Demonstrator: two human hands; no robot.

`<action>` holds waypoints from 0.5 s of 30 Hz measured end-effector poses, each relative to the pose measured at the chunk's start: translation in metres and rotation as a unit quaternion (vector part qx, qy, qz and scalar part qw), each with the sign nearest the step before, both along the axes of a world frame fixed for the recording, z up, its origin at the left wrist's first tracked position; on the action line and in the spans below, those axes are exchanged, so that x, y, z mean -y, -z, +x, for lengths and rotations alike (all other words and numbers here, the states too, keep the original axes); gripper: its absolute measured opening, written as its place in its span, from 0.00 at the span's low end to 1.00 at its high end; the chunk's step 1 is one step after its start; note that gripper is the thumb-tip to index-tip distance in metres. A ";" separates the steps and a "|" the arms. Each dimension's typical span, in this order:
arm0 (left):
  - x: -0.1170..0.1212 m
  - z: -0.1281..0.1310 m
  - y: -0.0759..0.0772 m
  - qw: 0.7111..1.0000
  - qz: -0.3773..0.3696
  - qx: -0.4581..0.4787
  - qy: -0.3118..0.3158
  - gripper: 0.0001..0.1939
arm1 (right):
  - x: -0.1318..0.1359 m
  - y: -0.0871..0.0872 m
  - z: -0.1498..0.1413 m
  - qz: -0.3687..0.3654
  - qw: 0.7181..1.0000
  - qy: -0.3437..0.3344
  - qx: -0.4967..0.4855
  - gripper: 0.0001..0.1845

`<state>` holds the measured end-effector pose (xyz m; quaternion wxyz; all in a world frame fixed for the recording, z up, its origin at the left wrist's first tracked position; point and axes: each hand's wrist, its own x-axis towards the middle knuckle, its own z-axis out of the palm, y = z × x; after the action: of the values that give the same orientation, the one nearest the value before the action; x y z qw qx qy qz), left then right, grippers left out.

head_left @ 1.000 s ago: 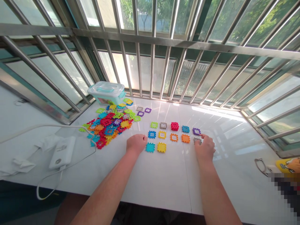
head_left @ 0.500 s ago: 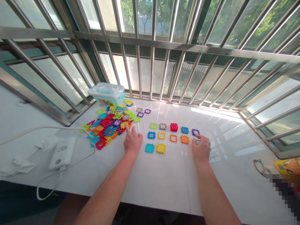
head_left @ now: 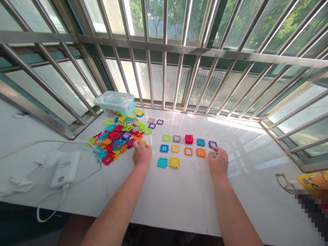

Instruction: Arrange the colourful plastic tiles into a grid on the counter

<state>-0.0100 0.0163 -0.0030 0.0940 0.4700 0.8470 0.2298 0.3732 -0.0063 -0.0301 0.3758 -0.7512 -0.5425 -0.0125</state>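
Obscuring gray tile [head_left: 214,154], right hand [head_left: 219,161], masking yellow piece [head_left: 145,142], left hand [head_left: 141,153], either one's grasp unclear

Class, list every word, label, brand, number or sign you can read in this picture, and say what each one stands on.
No text can be read in this picture.
White device at the left: grey markings, too small and blurred to read.
Lidded box: a coloured patch on its near side, too small to tell whether it holds words.
Tiles: no lettering can be made out.
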 end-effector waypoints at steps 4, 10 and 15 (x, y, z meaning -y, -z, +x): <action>0.003 -0.003 0.003 1.000 0.021 0.006 0.019 0.13 | 0.000 -0.001 0.000 0.001 1.000 -0.005 -0.004 0.14; 0.004 -0.006 0.006 0.997 0.041 0.020 0.070 0.10 | 0.000 -0.004 -0.002 0.005 1.000 -0.008 -0.011 0.14; 0.002 -0.005 0.007 0.995 0.055 0.025 0.082 0.19 | 0.001 -0.005 -0.003 0.000 1.000 -0.008 -0.017 0.14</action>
<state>-0.0155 0.0140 -0.0098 0.1075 0.5362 0.7893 0.2793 0.3704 -0.0070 -0.0254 0.3853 -0.7469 -0.5419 0.0032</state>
